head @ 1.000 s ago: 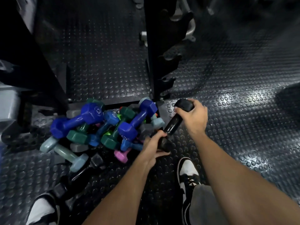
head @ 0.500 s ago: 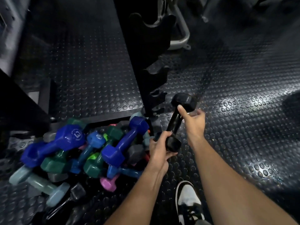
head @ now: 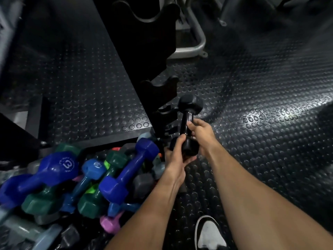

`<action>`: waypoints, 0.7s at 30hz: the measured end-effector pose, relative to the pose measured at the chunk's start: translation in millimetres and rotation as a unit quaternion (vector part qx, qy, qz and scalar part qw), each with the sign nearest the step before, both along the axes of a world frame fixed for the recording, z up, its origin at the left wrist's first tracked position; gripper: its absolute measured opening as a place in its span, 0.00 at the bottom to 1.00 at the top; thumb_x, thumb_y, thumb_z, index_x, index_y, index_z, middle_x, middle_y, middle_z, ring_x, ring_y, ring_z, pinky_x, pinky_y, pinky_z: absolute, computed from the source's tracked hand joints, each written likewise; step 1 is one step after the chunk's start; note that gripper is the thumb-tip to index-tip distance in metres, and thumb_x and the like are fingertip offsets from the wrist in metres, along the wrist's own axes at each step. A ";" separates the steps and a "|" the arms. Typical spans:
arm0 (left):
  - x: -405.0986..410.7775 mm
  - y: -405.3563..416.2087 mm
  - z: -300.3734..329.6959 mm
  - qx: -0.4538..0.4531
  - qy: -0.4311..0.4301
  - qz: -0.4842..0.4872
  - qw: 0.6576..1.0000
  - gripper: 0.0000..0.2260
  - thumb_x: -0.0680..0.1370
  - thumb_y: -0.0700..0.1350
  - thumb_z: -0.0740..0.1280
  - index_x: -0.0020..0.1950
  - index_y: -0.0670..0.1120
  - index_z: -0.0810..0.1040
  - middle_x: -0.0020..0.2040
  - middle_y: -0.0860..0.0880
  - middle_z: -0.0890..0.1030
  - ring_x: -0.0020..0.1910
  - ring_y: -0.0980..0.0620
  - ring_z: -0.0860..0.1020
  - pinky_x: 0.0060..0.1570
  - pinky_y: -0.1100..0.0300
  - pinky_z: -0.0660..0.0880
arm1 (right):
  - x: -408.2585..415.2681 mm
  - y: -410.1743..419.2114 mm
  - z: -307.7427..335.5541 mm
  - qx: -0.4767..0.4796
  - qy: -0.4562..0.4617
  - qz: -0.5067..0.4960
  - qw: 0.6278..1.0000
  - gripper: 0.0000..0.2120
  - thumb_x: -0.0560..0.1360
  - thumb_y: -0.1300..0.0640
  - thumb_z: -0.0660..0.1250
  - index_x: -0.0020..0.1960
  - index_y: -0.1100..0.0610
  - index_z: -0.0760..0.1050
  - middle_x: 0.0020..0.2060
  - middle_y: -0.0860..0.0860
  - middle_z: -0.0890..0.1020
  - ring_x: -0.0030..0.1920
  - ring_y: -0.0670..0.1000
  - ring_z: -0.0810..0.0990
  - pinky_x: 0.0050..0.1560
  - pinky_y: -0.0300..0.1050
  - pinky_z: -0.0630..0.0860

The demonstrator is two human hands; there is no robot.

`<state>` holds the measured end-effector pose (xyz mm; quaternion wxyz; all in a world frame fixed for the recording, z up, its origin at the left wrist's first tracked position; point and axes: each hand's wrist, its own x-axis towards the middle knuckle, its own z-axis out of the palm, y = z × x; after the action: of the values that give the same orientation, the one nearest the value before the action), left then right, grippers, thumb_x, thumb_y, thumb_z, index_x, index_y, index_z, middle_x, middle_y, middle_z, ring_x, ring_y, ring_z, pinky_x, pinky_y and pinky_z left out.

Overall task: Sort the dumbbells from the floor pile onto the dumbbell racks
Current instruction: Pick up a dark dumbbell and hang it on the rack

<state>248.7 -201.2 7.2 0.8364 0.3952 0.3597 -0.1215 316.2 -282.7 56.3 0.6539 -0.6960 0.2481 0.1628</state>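
Dumbbell point(head: 187, 123) in black, held off the floor by both hands just right of the rack point(head: 144, 51). The left hand point(head: 175, 156) cups and grips the near head from below and the left; the right hand point(head: 202, 136) pinches the shaft from the right, thumb tip on the bar, fingers curled behind it. The far head is free and points up and away, toward the rack's lower cradles.

The long axis is what matters — it runs almost straight away from the person, near head low by the left palm, far head high and close beside a small cradle point(head: 162, 112) low on the post. Whether it touches the post cannot be told; everything there is black on black. The cradles open to the right, so my guess is the bar must be turned crosswise before it can drop in. The right hand, on the shaft and on the rack's open side, looks better placed to steer; the left only carries weight.

The pile point(head: 81, 186) lies to the left — blue, green, pink and grey pieces heaped together, well short of sorted. A shoe point(head: 209, 233) shows at the bottom on the studded floor point(head: 270, 141).
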 end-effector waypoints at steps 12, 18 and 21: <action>21.4 -2.8 -18.2 0.123 -0.067 -0.051 0.989 0.28 0.76 0.67 0.69 0.65 0.48 0.74 0.49 0.41 0.87 0.33 0.51 0.78 0.30 0.58 0.75 | 41.9 8.8 -20.6 -0.084 -0.032 0.061 0.994 0.12 0.84 0.58 0.63 0.60 0.55 0.84 0.48 0.53 0.89 0.52 0.54 0.88 0.61 0.56 0.83; 27.6 6.1 -17.9 0.103 -0.076 -0.030 0.991 0.26 0.77 0.63 0.70 0.66 0.46 0.72 0.50 0.43 0.84 0.37 0.52 0.78 0.33 0.58 0.75 | 52.7 16.3 -10.7 -0.085 -0.045 0.082 0.992 0.12 0.84 0.61 0.62 0.55 0.55 0.85 0.45 0.53 0.89 0.45 0.50 0.88 0.50 0.46 0.84; 30.8 15.9 -17.8 0.101 -0.117 -0.017 0.988 0.27 0.77 0.62 0.70 0.68 0.46 0.72 0.54 0.39 0.84 0.37 0.53 0.77 0.34 0.58 0.75 | 54.9 25.1 -4.9 -0.069 -0.053 0.099 0.991 0.15 0.84 0.65 0.61 0.57 0.50 0.83 0.44 0.50 0.87 0.46 0.47 0.86 0.48 0.39 0.82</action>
<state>279.5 -185.3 -10.6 0.8265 0.4953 0.2626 -0.0518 371.1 -257.6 51.4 0.5974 -0.7681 0.1531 0.1722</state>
